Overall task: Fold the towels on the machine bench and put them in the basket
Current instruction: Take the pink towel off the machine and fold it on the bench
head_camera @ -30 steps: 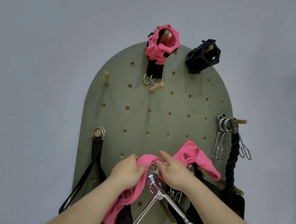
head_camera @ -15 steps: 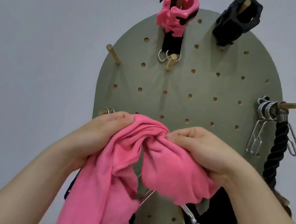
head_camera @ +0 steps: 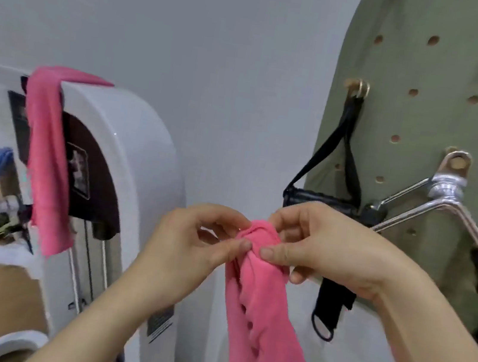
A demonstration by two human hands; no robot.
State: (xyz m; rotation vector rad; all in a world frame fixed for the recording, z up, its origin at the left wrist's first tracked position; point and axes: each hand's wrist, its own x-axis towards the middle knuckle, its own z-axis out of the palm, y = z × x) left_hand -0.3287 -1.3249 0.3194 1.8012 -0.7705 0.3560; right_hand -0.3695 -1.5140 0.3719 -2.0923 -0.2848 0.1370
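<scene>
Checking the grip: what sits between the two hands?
The bunched top of the pink towel, pinched by the left hand and the right hand, in the head view.

A single camera sits on the person's head, facing forward and slightly down, very near the left hand point(head_camera: 190, 245) and right hand point(head_camera: 324, 247). The white machine point(head_camera: 142, 150) is at the left, the green pegboard point(head_camera: 434, 86) at the right.

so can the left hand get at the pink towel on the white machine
Probably not yet: the way to the draped towel looks free, but left hand and right hand both pinch the held towel.
</scene>
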